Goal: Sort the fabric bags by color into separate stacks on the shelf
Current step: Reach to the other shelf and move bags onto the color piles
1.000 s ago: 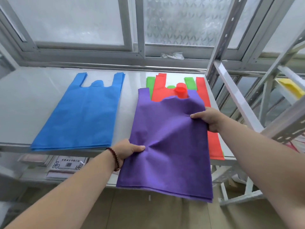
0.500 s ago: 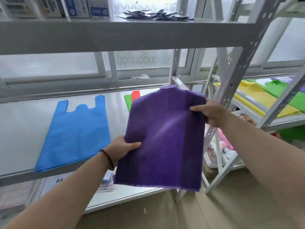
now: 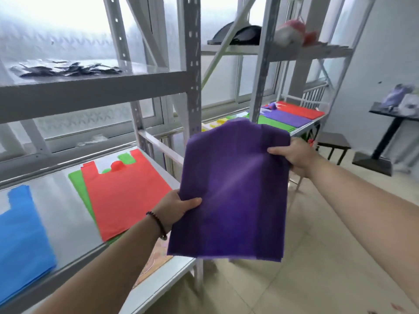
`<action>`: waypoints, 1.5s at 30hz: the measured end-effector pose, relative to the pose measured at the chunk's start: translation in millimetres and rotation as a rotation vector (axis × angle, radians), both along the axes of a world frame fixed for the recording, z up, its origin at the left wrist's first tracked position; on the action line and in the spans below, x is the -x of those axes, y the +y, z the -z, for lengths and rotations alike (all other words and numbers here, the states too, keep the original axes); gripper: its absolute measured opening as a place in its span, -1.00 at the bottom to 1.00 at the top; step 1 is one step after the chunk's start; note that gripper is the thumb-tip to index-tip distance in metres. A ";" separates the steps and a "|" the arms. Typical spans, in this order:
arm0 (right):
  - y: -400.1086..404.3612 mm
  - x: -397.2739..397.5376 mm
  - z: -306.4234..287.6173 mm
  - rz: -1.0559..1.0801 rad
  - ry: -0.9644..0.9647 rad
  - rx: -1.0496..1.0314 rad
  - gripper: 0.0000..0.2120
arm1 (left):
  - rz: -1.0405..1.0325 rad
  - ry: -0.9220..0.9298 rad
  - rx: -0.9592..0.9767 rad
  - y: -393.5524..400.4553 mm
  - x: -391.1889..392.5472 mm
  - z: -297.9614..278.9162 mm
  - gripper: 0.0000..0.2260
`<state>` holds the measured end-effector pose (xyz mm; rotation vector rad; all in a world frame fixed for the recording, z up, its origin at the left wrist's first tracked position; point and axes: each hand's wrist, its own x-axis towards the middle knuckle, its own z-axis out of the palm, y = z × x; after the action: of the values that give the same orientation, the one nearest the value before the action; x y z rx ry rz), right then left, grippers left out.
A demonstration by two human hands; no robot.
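Observation:
A purple fabric bag [image 3: 233, 191] hangs in the air in front of me, off the shelf. My left hand [image 3: 175, 208] pinches its left edge and my right hand [image 3: 292, 155] grips its upper right edge. On the near shelf [image 3: 65, 214] a red bag [image 3: 127, 196] lies on top of a green bag [image 3: 78, 184]. A blue bag [image 3: 20, 243] lies at the far left. The farther shelf at the right carries flat stacks: yellow [image 3: 214, 125], green [image 3: 271, 122], purple [image 3: 288, 117] and red [image 3: 299, 111].
White metal shelf posts [image 3: 192, 87] stand between the two shelf units. The upper shelf [image 3: 90, 89] holds dark small items. A dark stool [image 3: 333, 145] and a black pedestal table [image 3: 385, 137] stand on the tiled floor at the right.
The purple bag was lifted off the red and green stack and carried right, still held by both hands. My view swung right, and the farther shelf with coloured stacks came into sight.

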<state>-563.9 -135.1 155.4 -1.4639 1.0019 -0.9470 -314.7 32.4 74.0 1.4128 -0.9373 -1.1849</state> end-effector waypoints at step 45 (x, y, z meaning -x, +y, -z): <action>-573.4 307.3 -1.0 0.362 -0.066 0.004 -0.57 | 0.194 -0.156 -0.022 -663.6 281.6 1.6 -0.86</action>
<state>-871.2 -708.5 156.4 -1.2677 1.2405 -1.2471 -596.3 -631.3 72.4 1.4733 -1.1952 -1.2431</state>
